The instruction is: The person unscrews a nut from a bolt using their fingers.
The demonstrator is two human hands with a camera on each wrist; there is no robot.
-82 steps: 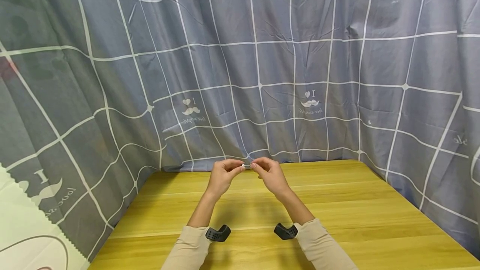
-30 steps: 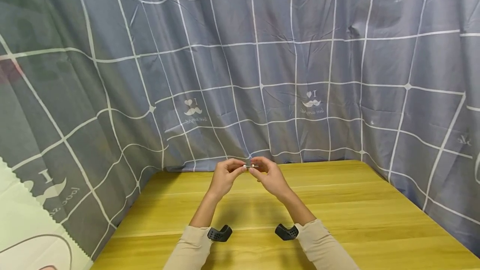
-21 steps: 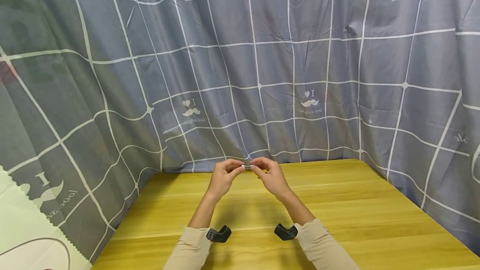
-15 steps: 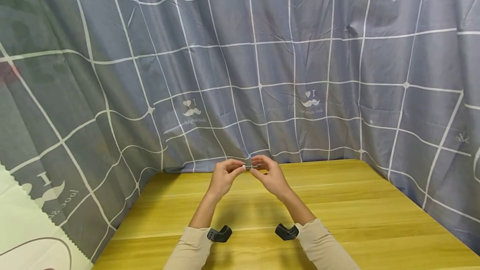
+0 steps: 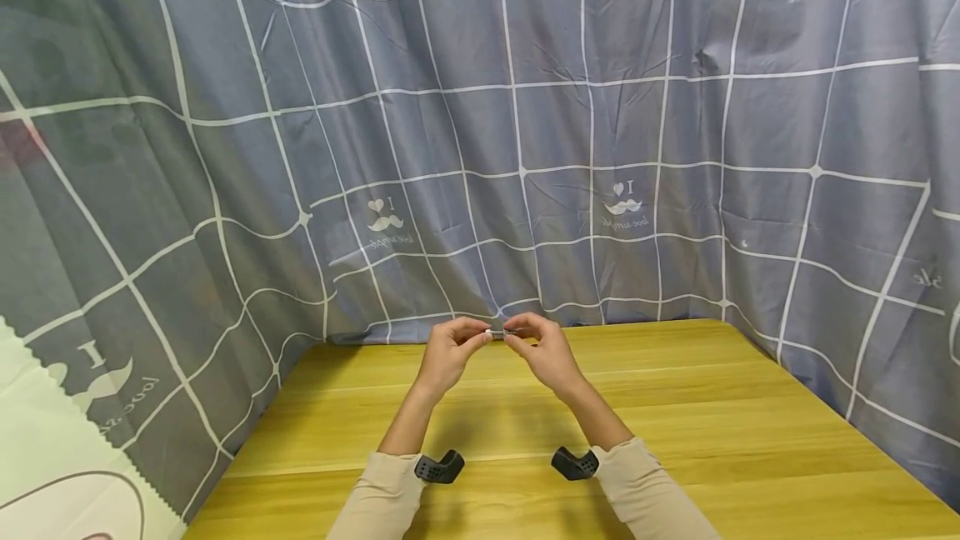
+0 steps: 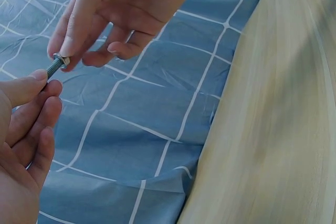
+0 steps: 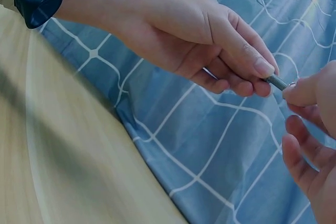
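The bolt [image 6: 53,67] is between the hands [image 5: 445,355], the curtain [image 5: 555,132] behind the table [image 5: 675,423].

Place: a curtained-off corner, kind of room unclear | grey curtain [image 5: 555,132] with white squares and moustaches hangs around | yellow wood-look bench [image 5: 675,415]

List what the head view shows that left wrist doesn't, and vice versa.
Head only: beige sleeves, black wrist devices, moustache prints on the gridded curtain.
Left wrist only: the bolt clearly threaded, with a nut-like piece on it; too small to make out from the head.
Both: left hand, right hand, the bolt between them, wooden table, curtain.
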